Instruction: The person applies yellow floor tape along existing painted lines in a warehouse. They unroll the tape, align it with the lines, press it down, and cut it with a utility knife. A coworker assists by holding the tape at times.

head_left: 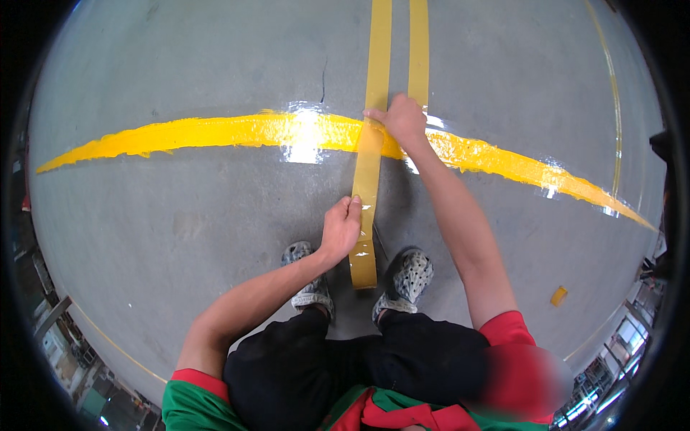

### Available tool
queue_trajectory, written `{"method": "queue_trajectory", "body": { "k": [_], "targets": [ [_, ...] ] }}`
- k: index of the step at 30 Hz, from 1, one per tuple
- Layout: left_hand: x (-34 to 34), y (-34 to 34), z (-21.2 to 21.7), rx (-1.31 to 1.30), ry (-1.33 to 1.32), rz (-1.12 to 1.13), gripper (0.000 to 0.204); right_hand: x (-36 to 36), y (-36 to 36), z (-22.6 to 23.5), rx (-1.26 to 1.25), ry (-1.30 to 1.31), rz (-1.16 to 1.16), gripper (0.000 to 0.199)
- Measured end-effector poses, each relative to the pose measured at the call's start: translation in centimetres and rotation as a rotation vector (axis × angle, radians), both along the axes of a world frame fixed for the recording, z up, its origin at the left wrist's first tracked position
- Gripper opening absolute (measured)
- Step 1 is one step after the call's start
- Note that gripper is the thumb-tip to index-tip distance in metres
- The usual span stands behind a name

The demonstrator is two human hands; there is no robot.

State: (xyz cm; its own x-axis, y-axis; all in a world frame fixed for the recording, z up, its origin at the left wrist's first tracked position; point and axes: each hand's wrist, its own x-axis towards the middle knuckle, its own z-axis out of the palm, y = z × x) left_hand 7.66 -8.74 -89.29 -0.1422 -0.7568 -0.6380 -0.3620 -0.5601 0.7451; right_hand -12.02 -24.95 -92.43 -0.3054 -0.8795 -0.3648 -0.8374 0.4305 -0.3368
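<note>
A long strip of tan-yellow tape (pixel 370 165) runs from the far edge toward my feet, crossing over a band of wet yellow paint (pixel 230 131). The strip's near end hangs or lies between my shoes; which of the two I cannot tell. My left hand (pixel 341 226) is closed on the strip's left edge just short of the paint, thumb on top. Beyond it, where strip and paint cross, my right hand (pixel 404 121) has its thumb across the tape and its other fingers curled, partly hidden. A second tape strip (pixel 419 50) lies parallel, right beside that hand.
Grey, smooth floor (pixel 180 230) spreads all around. My patterned clogs (pixel 411 276) stand either side of the strip's near end. A small yellow piece (pixel 558 296) lies on the floor at right. Thin yellow lines (pixel 616 108) and shelving-like clutter show toward the rim.
</note>
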Motion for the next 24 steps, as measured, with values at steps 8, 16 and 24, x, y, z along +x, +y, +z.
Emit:
{"method": "queue_trajectory", "body": {
  "k": [8,16,24],
  "targets": [
    [0.0,0.1,-0.2,0.009,0.013,-0.011,0.037,-0.3,0.1,-0.1,-0.009,0.023,0.069,0.071],
    [0.0,-0.1,-0.3,-0.025,-0.004,-0.005,0.039,-2.8,11.0,2.7,0.071,-0.254,0.019,0.040],
    [0.1,0.0,-0.9,-0.013,-0.058,-0.057,0.038,5.2,25.2,1.6,0.272,-0.329,0.203,0.035]
  ]
}}
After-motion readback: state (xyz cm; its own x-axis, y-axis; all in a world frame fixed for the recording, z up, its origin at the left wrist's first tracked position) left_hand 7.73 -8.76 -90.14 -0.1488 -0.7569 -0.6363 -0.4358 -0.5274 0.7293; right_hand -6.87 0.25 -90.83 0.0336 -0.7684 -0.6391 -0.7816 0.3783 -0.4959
